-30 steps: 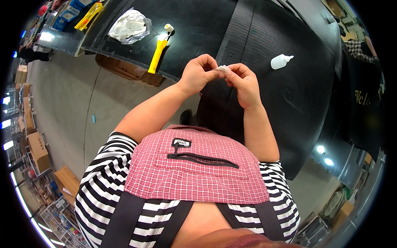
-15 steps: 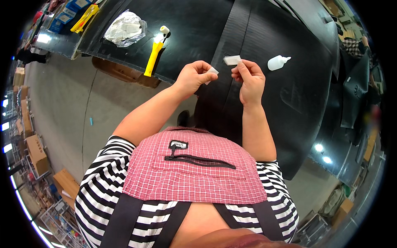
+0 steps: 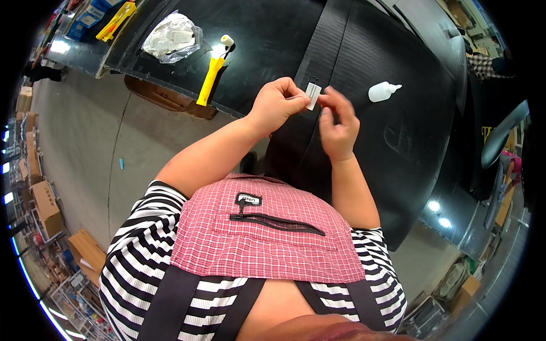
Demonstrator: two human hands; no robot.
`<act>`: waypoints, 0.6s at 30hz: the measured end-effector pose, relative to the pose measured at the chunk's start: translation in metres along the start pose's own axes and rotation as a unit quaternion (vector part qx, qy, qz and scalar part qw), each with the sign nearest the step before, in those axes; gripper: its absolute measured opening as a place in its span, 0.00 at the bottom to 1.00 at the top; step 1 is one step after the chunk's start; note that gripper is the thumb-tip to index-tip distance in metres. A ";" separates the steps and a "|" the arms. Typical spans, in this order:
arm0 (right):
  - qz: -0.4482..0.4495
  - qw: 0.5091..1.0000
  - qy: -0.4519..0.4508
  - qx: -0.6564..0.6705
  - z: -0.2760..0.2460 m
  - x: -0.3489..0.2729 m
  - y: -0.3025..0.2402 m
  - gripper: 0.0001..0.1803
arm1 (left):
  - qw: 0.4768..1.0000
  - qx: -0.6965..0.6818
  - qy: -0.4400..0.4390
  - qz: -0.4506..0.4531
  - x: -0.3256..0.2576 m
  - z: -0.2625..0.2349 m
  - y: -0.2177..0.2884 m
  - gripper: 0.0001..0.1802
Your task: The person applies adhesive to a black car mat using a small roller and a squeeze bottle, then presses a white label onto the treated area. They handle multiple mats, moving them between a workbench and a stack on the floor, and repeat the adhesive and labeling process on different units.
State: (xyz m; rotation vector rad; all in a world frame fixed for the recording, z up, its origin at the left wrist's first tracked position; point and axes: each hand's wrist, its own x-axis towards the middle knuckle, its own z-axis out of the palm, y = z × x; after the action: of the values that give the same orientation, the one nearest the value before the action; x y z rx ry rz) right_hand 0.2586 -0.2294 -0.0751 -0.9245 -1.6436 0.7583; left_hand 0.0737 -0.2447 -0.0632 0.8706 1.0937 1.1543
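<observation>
Pinched between the thumb and forefinger of my left hand is a small flat white rectangular piece with a dark line along it. My right hand is just right of the piece, partly smeared by motion. Its thumb and forefinger stand apart, and I see nothing in them. Whether a fingertip touches the piece I cannot tell. Both hands are over a large black panel with a seam running through it. To the right, a white squeeze bottle with a nozzle lies on its side.
A yellow-handled tool with a white roller-like end lies left of my hands. Behind it is a clear plastic bag of white pieces. Another yellow tool and blue boxes are at the far left. Cardboard boxes stand along the left.
My left hand has moved slightly right. The white piece in my right hand has left its fingers, which have parted; my left hand now holds a white piece upright between the hands.
</observation>
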 end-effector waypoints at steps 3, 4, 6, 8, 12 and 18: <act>0.255 0.954 -0.059 0.148 -0.010 0.019 0.000 0.15 | 0.995 0.095 0.006 0.007 0.002 -0.001 -0.003 0.07; 0.286 0.944 -0.093 0.138 -0.013 0.025 0.001 0.13 | 0.995 0.103 0.002 0.001 0.001 0.000 -0.006 0.06; 0.289 0.939 -0.149 0.112 -0.016 0.031 0.009 0.09 | 0.991 0.134 -0.001 0.001 0.000 0.000 -0.010 0.06; 0.287 0.939 -0.175 0.066 -0.016 0.037 0.020 0.06 | 0.984 0.179 0.003 0.013 0.001 -0.001 -0.015 0.05; 0.257 0.949 -0.172 -0.060 -0.009 0.050 0.044 0.07 | 0.958 0.249 0.033 0.141 0.007 -0.024 -0.037 0.05; 0.173 0.952 -0.155 -0.199 0.006 0.061 0.063 0.07 | 0.877 0.385 -0.019 0.287 0.010 -0.040 -0.048 0.09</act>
State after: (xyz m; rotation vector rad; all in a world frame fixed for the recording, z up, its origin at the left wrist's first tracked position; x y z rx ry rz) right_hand 0.2565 -0.1452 -0.1001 -1.4675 -1.9815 0.8549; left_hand 0.0485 -0.2451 -0.1213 1.9352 1.3248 1.1561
